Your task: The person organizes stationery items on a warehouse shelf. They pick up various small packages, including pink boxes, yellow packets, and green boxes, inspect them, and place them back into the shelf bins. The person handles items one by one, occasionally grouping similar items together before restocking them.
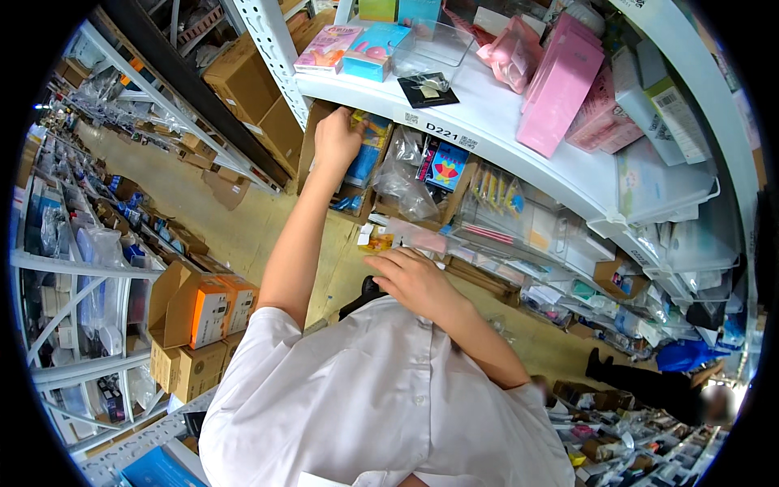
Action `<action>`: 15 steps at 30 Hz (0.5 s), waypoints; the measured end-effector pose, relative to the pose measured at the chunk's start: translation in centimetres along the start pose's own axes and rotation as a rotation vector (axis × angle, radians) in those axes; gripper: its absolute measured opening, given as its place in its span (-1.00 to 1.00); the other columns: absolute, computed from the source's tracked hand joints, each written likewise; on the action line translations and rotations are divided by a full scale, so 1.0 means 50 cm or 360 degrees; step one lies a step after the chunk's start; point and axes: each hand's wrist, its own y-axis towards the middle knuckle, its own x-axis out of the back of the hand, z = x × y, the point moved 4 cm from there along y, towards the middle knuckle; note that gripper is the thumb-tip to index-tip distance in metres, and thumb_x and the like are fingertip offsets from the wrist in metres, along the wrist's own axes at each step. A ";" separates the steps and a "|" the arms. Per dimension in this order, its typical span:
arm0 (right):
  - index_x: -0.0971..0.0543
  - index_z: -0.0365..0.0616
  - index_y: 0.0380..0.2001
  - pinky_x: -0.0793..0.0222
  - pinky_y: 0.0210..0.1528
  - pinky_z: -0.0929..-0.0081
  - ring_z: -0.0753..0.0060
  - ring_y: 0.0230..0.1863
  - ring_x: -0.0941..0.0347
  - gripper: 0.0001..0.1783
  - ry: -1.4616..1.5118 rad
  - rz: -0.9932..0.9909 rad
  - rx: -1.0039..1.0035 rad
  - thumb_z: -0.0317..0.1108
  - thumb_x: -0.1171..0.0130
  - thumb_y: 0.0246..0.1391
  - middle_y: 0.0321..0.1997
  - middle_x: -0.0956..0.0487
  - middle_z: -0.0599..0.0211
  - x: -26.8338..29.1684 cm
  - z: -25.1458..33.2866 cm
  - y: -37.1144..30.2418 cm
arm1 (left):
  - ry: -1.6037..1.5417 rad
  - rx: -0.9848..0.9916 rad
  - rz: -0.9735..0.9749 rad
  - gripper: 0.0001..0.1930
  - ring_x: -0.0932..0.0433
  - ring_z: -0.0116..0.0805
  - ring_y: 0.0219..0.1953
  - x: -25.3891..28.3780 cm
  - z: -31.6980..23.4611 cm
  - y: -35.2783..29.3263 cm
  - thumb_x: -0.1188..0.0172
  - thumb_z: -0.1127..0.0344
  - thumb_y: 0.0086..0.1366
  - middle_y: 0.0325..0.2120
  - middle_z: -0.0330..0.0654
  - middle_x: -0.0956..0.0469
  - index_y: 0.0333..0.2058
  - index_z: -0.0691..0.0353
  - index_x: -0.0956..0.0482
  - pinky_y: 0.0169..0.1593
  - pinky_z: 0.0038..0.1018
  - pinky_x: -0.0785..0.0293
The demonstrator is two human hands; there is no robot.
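Observation:
My left hand (pixel 337 140) reaches into an open cardboard box on the shelf below the white top board. Its fingers are curled at yellow packets (pixel 375 130) in the box, above blue packets (pixel 363 166); whether one is between the fingertips is hidden. In front of my shirt, my right hand (pixel 412 282) is held with fingers stretched out and nothing visible in it. Just beyond its fingers shows a small yellow packet (pixel 378 239) with a white tag. Beside the left box, another carton holds clear plastic wrap (pixel 406 178) and a blue package with a colourful figure (pixel 448 166).
The white shelf board (pixel 487 109) carries pink boxes (pixel 560 85), a black square card (pixel 428 90) and a clear tray (pixel 434 45). Clear bins stand to the right. Cartons (pixel 199 369) and racks line the left. Another person (pixel 657 385) is at the far right.

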 end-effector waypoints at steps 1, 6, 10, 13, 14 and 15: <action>-0.60 -0.10 0.21 -0.50 0.28 0.14 0.03 0.17 -0.57 -0.52 0.0015 0.0003 -0.0002 -0.43 -0.37 0.22 0.07 -0.64 0.19 -0.001 -0.001 0.001 | -0.0105 0.0006 -0.0034 -0.68 -0.72 0.19 -0.21 0.021 -0.011 -0.018 -0.47 0.27 0.29 -0.29 0.16 -0.74 -0.06 0.31 -0.74 -0.11 -0.10 -0.59; -0.62 -0.06 0.21 -0.56 0.21 0.15 0.03 0.16 -0.60 -0.54 0.0076 -0.0050 -0.0060 -0.40 -0.35 0.24 0.12 -0.66 0.20 -0.005 -0.009 0.011 | -0.0296 0.0090 -0.0077 -0.72 -0.70 -0.03 -0.33 0.089 -0.028 -0.087 -0.48 0.30 0.30 -0.37 0.06 -0.72 -0.10 0.34 -0.73 -0.18 -0.22 -0.56; -0.62 -0.02 0.21 -0.60 0.13 0.15 0.02 0.10 -0.64 -0.57 0.0114 -0.0174 -0.0123 -0.38 -0.33 0.28 0.10 -0.68 0.19 -0.002 -0.014 0.020 | -0.0426 0.0106 -0.0114 -0.74 -0.66 -0.26 -0.37 0.112 -0.006 -0.138 -0.47 0.34 0.30 -0.41 -0.04 -0.72 -0.11 0.37 -0.73 -0.22 -0.29 -0.53; -0.63 -0.03 0.22 -0.60 0.11 0.15 -0.02 0.07 -0.64 -0.58 0.0243 -0.0320 -0.0235 -0.37 -0.33 0.30 0.06 -0.69 0.17 0.019 -0.017 0.027 | -0.0630 0.0223 -0.0062 -0.76 -0.42 -0.38 -0.50 0.142 0.005 -0.180 -0.46 0.35 0.30 -0.52 -0.17 -0.58 -0.14 0.36 -0.73 -0.35 -0.36 -0.39; -0.62 -0.09 0.22 -0.60 0.09 0.18 0.06 0.05 -0.67 -0.57 0.0285 -0.0354 -0.0247 -0.40 -0.33 0.30 0.05 -0.70 0.15 0.023 -0.022 0.032 | -0.0744 0.0275 -0.0020 -0.77 -0.40 -0.46 -0.49 0.149 0.014 -0.193 -0.46 0.37 0.31 -0.52 -0.21 -0.58 -0.14 0.38 -0.73 -0.36 -0.39 -0.37; -0.62 -0.11 0.23 -0.61 0.09 0.20 0.11 0.07 -0.68 -0.57 0.0366 -0.0415 -0.0304 -0.42 -0.34 0.30 0.06 -0.69 0.14 0.029 -0.023 0.035 | -0.0855 0.0330 0.0017 -0.78 -0.38 -0.55 -0.48 0.160 0.020 -0.207 -0.45 0.40 0.31 -0.52 -0.25 -0.59 -0.13 0.40 -0.73 -0.37 -0.42 -0.36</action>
